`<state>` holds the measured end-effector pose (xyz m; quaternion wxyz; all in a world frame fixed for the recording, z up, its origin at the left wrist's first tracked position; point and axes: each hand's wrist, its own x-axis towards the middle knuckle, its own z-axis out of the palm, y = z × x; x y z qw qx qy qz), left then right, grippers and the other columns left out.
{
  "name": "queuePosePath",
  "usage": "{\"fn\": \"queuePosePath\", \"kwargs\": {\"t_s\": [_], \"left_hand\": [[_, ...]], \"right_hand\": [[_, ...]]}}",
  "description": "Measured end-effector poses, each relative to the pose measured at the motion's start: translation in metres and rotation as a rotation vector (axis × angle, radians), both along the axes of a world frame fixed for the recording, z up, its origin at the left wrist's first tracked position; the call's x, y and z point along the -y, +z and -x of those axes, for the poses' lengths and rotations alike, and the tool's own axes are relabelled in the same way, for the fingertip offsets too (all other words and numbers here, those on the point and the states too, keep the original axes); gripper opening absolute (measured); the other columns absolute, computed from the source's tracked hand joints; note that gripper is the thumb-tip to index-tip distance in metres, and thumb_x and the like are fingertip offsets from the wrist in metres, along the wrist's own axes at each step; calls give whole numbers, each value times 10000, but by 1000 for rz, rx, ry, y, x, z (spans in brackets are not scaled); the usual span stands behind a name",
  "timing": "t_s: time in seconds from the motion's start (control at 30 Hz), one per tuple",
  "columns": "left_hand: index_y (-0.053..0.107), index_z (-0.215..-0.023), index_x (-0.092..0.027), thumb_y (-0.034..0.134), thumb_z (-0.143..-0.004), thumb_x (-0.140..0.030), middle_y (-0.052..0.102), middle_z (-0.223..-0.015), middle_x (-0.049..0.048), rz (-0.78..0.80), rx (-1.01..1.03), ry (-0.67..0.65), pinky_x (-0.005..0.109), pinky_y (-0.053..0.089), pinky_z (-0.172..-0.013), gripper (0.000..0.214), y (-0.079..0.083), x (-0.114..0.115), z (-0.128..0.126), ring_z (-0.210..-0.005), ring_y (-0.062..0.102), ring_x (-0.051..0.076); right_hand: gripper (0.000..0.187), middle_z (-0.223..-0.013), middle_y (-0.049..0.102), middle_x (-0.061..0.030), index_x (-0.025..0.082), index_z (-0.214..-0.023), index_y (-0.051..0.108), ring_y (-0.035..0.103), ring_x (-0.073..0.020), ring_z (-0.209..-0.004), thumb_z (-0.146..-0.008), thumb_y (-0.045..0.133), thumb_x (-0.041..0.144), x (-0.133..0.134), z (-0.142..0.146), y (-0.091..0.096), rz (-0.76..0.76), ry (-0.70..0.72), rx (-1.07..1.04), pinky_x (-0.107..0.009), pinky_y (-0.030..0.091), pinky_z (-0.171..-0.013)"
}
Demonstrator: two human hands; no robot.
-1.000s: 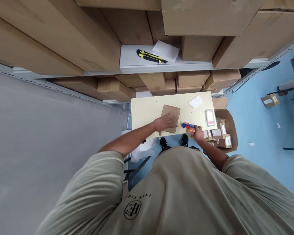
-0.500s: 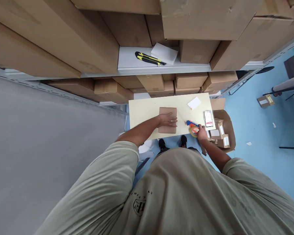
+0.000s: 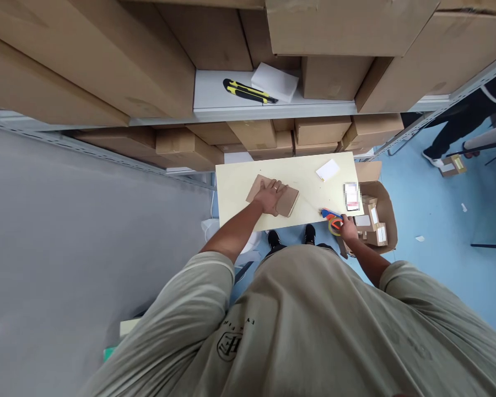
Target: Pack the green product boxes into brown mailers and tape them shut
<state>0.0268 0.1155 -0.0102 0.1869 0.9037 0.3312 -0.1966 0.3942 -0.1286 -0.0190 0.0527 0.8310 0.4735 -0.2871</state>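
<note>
A flat brown cardboard box (image 3: pixel 290 199) lies at a slant on the cream tabletop (image 3: pixel 235 187). My left hand (image 3: pixel 269 197) spans it from above, fingers at its far edge and thumb toward the near edge. At the table's front right, my right hand (image 3: pixel 349 228) is closed round the handle of a blue and orange tape dispenser (image 3: pixel 332 214). A roll of yellowish tape (image 3: pixel 334 226) sits in the dispenser, hanging by the table edge. The dispenser's tip points left, toward the box.
On the table are a white card (image 3: pixel 327 170) and a phone-like item (image 3: pixel 351 196) with a blurred face. A large open carton (image 3: pixel 391 220) of small labelled boxes stands right. Shelves of cartons rise ahead, with a yellow-black utility knife (image 3: pixel 249 91). Another person's leg (image 3: pixel 442 138) shows far right.
The cardboard box has turned clockwise and shifted slightly left under my left hand. My right hand has moved a little right with the tape dispenser. A person's legs have appeared at the far right.
</note>
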Motion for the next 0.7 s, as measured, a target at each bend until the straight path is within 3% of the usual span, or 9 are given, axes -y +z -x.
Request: {"fn": "queuePosePath", "kwargs": {"t_s": [0.1, 0.37, 0.57, 0.7], "left_hand": [[110, -1871, -197, 918, -702, -615, 205, -1873, 307, -1, -15, 105, 819, 70, -1317, 1482, 2, 11, -5, -1703, 82, 623], [93, -1861, -140, 852, -736, -772, 275, -1821, 363, -34, -10, 469, 840, 144, -1290, 1497, -3, 55, -34, -1667, 131, 671], [111, -1859, -154, 842, -713, -845, 333, -1782, 362, -66, 1, 603, 841, 144, -1288, 1526, -10, 70, -47, -1628, 224, 655], [89, -1853, -110, 832, -727, -844, 332, -1766, 400, -69, -60, 710, 890, 154, -1246, 1536, -5, 77, -62, -1589, 273, 691]], "right_hand": [[544, -1371, 639, -148, 208, -1511, 620, 678, -230, -1029, -978, 686, 128, 3, 4, 0, -3, 11, -22, -283, 500, -852], [552, -1386, 605, -137, 223, -1528, 598, 718, -209, -998, -1000, 723, 122, -2, 54, 6, 57, 124, -57, -272, 505, -843], [534, -1403, 603, -154, 206, -1516, 585, 706, -208, -959, -999, 669, 102, -4, 47, 14, 37, 94, -67, -282, 511, -842], [488, -1388, 632, -137, 205, -1475, 605, 686, -202, -979, -1010, 565, 64, 9, 35, 13, 26, 21, -47, -266, 494, -833]]}}
